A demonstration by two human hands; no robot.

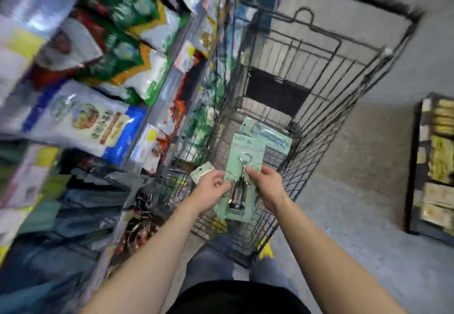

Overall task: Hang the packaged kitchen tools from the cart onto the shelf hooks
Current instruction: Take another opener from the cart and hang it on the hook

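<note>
Over the black wire cart (317,127) I hold a packaged corkscrew on a pale green card (242,166). My left hand (211,188) grips the card's left edge and my right hand (266,187) grips its right edge. A smaller pale green package (200,172) pokes out behind my left hand; which hand carries it is unclear. Another green-carded tool package (267,137) lies in the cart's bottom. The shelf hooks (145,205) low on the left are blurred.
Shelves (157,107) on the left carry large bags of goods, blurred by motion. A low display rack (434,166) with yellow packs stands at the right. Grey floor (356,191) lies between the cart and that rack.
</note>
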